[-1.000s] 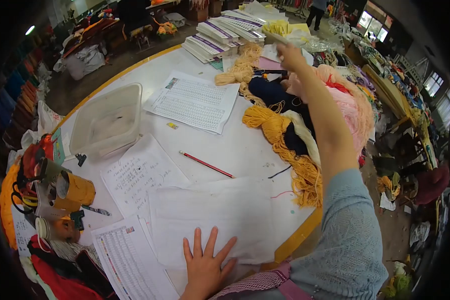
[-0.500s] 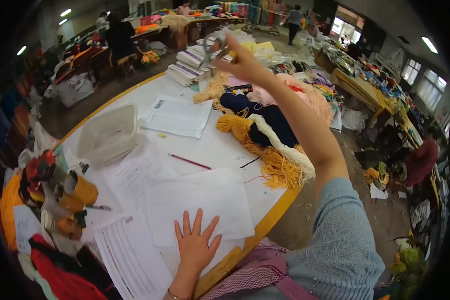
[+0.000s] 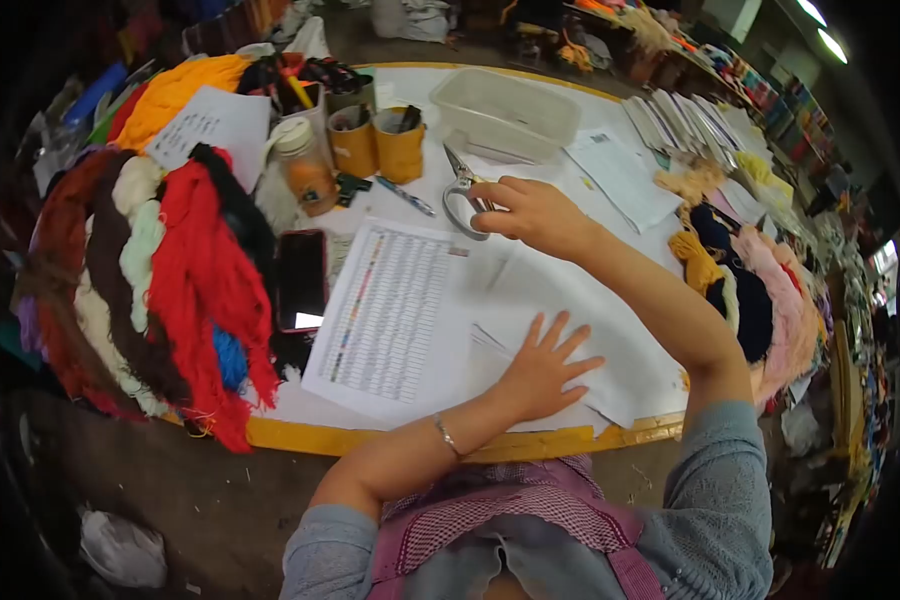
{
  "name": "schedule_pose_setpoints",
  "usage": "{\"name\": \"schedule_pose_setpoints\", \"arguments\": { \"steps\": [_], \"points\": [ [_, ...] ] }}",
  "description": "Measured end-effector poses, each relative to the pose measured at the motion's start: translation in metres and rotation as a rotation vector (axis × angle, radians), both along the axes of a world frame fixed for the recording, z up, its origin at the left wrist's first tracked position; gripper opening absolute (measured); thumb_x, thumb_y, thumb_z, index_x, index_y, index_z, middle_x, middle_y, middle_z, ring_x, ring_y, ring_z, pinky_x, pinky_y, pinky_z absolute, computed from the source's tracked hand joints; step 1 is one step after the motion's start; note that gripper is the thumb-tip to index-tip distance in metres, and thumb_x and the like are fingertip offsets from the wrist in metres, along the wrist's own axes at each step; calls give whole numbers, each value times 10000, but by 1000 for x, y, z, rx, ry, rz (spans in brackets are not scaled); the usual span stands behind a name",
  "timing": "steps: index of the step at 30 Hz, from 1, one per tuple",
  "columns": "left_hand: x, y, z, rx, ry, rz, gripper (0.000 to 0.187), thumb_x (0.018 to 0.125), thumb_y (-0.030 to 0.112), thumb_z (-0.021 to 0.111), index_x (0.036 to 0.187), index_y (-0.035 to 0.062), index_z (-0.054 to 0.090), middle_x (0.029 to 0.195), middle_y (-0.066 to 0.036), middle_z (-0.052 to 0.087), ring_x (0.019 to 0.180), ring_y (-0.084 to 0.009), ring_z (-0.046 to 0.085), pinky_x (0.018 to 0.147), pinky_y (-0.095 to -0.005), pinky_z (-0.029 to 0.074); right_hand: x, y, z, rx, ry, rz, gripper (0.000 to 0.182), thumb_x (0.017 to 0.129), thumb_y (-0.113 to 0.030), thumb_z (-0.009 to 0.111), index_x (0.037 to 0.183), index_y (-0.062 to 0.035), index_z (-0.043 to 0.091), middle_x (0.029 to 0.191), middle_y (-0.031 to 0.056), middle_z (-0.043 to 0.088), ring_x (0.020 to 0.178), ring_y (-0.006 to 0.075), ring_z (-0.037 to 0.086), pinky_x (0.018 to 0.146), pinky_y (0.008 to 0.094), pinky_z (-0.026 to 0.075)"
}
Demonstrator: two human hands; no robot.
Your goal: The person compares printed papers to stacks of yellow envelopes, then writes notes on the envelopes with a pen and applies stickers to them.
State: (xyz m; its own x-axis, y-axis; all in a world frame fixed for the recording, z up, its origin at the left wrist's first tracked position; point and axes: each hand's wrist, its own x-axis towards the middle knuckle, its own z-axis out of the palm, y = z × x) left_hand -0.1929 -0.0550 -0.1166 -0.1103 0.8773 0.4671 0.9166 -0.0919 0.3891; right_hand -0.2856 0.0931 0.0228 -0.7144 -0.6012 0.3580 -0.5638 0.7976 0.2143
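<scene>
My right hand [image 3: 545, 213] grips a pair of scissors [image 3: 463, 180] by the handle loops. Their blades point up and away, above the table near the pen cups. My left hand [image 3: 543, 375] lies flat with spread fingers on blank white sheets [image 3: 620, 325] by the table's near edge. Beside it, to the left, is a printed sheet [image 3: 390, 310] with rows of a table and a strip of colours. A pen [image 3: 405, 196] lies beyond that sheet, left of the scissors. The red pencil is not visible now.
Yarn hanks, including red [image 3: 195, 255] and orange [image 3: 185, 90], crowd the table's left. Nearby are a dark phone [image 3: 302, 278], a lidded jar [image 3: 303, 170] and a yellow cup [image 3: 398, 145]. A clear plastic bin [image 3: 510, 115] stands behind; pink yarn [image 3: 775, 300] lies right.
The view has swung left and down. My right hand has carried the scissors from above the stacked packets to over the table's left-middle part. My left hand stays flat on the paper.
</scene>
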Motion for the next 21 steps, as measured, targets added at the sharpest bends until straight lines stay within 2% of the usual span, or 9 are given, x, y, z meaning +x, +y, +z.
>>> {"name": "schedule_pose_setpoints", "arguments": {
  "steps": [3,5,9,11,12,17,19,20,21],
  "points": [
    [1,0,-1,11,-1,8,482,859,403,603,1323,279,552,1479,-140,376,1382,-449,248,1102,-643,141,-41,-4,-26,2,-22,0,376,702,4,661,996,-183,520,1231,27,527,1015,234,572,775,349,524],
    [1,0,-3,37,-20,-2,490,861,406,597,1330,273,547,1473,-139,385,1382,-448,248,1103,-645,135,-65,-4,-42,63,-39,-85,337,740,-18,631,1007,-186,511,1230,36,525,1019,245,571,786,352,522],
    [0,-1,-2,34,-55,-9,470,865,419,582,1307,261,574,1466,-149,391,1390,-444,233,1109,-642,121,-103,-4,-67,83,17,-94,290,774,-48,598,1008,-188,500,1219,46,525,1022,252,569,794,357,519],
    [0,0,-1,26,-81,3,446,862,419,580,1271,243,605,1466,-155,389,1393,-443,224,1110,-642,120,-117,-3,-74,96,52,-100,275,795,-76,590,1014,-221,506,1073,28,516,975,231,573,767,347,523],
    [0,0,-1,6,-71,6,451,860,429,575,1271,244,607,1463,-152,396,1397,-438,218,1119,-632,97,-123,-1,-78,111,51,-114,273,793,-81,589,1010,-223,503,1061,27,510,978,227,571,774,338,526],
    [-1,-1,7,-111,-27,15,459,877,460,532,1277,246,603,1484,-145,370,1416,-420,178,1133,-616,58,-146,14,-91,162,20,-171,309,792,-72,588,1042,-230,498,1107,29,511,997,232,570,789,331,529],
    [0,-1,9,-195,-8,-3,465,888,453,519,1301,250,584,1509,-139,329,1425,-413,151,1133,-619,51,-148,14,-92,110,19,-186,290,803,-71,595,1030,-225,500,1151,31,515,1036,245,559,800,327,528],
    [0,-1,7,-198,-9,5,465,888,453,519,1301,250,584,1509,-139,329,1425,-413,151,1133,-619,51,-149,14,-92,0,-80,-217,294,807,-72,614,1038,-228,522,1184,27,517,1070,257,545,824,345,524],
    [0,0,5,-123,-26,8,441,878,447,536,1247,221,617,1486,-143,351,1414,-421,171,1128,-623,69,-152,13,-92,-2,-79,-207,294,807,-72,614,1038,-228,522,1184,27,517,1070,257,545,824,345,524]
  ]
}}
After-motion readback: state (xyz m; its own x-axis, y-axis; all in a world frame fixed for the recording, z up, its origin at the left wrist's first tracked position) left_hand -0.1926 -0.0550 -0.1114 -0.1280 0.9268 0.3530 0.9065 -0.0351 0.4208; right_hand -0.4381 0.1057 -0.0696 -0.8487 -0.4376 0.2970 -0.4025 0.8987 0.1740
